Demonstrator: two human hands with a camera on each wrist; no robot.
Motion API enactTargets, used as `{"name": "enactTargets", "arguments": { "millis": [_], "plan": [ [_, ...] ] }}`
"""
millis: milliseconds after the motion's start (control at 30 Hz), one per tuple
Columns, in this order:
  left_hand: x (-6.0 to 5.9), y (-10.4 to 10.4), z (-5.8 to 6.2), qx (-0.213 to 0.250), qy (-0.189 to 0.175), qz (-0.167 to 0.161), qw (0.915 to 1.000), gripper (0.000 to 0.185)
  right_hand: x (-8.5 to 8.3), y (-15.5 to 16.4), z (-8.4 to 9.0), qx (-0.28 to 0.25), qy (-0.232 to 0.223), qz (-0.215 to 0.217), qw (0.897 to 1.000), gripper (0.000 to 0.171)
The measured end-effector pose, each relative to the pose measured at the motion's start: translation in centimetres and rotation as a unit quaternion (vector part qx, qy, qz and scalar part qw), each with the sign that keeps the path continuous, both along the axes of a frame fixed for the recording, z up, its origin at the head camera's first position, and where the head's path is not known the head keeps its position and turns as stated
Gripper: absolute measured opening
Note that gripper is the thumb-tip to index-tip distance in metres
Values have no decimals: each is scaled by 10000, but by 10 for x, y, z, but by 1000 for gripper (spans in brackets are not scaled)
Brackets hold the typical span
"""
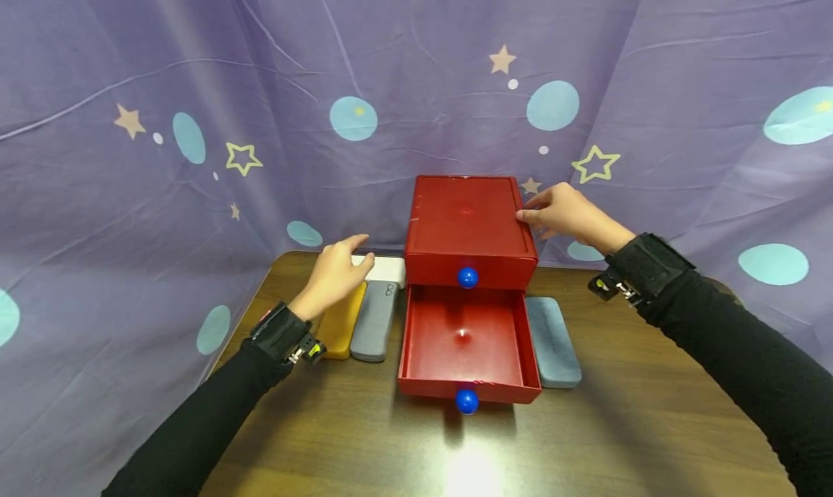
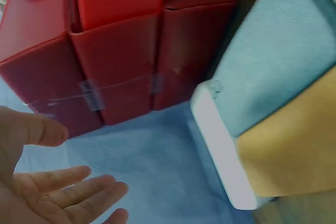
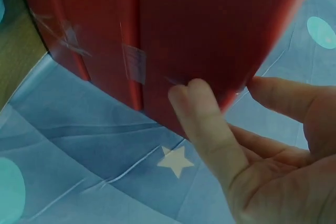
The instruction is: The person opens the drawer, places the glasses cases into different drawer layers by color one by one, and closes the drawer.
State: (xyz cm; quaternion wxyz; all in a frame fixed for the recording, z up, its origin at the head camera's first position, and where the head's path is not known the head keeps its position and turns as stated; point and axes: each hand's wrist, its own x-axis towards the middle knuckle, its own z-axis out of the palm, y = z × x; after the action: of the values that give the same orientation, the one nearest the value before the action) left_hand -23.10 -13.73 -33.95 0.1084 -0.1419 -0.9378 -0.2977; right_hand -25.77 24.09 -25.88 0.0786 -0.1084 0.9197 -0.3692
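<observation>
A red two-drawer box [image 1: 465,211] stands on the table against the cloth. Its lower drawer [image 1: 432,388] is pulled out and looks bare inside; the upper one is in. My right hand [image 1: 569,211] touches the box's upper right edge, thumb at the top rim and fingers [image 3: 207,119] fairly straight along the side. To the left of the box, my left hand [image 1: 335,276] hovers with fingers spread and holds nothing. Beneath and beside it lie a yellow case [image 1: 341,323], a grey case [image 1: 375,320] marked B, and a white block-like item [image 1: 384,270].
A blue-grey case [image 1: 553,341] lies right of the drawer. Blue knobs [image 1: 467,401] stick out from both drawer fronts. Purple cloth with stars and dots hangs behind the wooden table [image 1: 618,410]. Clear tape [image 3: 135,64] spans the seams of the box's side.
</observation>
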Motion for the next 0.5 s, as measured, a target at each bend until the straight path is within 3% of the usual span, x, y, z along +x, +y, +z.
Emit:
{"name": "enactTargets", "arguments": {
  "millis": [200, 500],
  "plan": [
    [5, -10, -17, -294, -517, 80, 9982, 53, -1, 1, -3, -401, -297, -67, 9987, 48],
    [11, -21, -42, -553, -741, 157, 9956, 54, -7, 2, -2, -1060, -1258, -281, 9860, 55]
  ]
}}
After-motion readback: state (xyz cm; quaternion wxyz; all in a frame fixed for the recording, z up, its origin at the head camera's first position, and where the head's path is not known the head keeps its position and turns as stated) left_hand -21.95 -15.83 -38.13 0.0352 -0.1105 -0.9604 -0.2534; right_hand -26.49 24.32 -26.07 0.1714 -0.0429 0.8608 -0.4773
